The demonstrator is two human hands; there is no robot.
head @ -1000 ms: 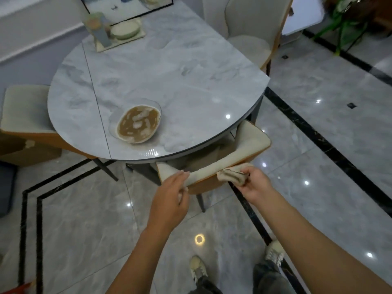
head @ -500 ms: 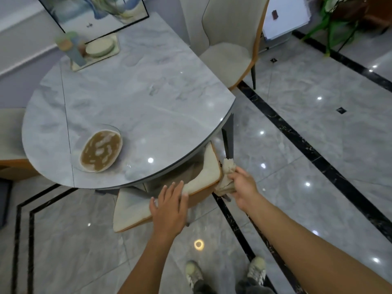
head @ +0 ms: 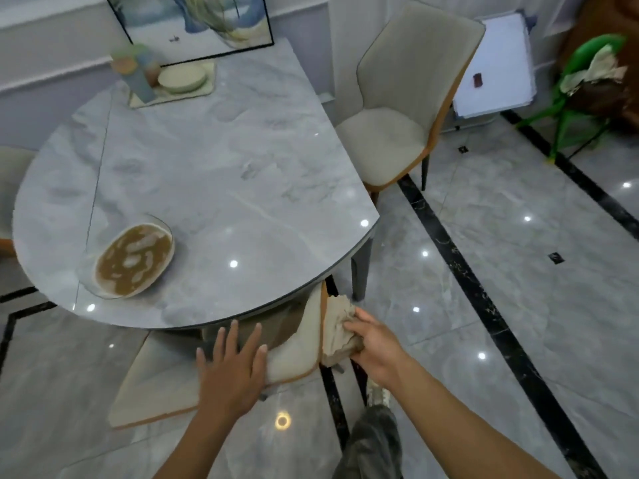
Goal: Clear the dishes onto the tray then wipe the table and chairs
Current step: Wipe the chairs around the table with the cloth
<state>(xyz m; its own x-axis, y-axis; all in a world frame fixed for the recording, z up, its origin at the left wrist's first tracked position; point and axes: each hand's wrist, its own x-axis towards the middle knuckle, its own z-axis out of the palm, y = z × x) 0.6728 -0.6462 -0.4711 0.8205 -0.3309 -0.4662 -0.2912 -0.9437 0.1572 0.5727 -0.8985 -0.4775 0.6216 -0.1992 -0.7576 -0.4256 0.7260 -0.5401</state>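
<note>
Surface (head: 214,160): grey marble, rounded, against the wall. Far chair (head: 390,133) stands at its right side, cream with an orange edge. Near chair (head: 301,350) sits partly under the front rim. Tray (head: 207,91) lies at the far edge of the surface, carrying a plate (head: 181,77) and cups (head: 138,69). Bowl (head: 135,261) of brown liquid rests on the surface near the front left rim, well apart from the tray. Left hand (head: 230,371) lies flat on the near chair's cream padding, fingers spread. Right hand (head: 377,344) grips a bunched beige cloth (head: 340,328), pressed against the orange-edged outer side of the near chair.
</note>
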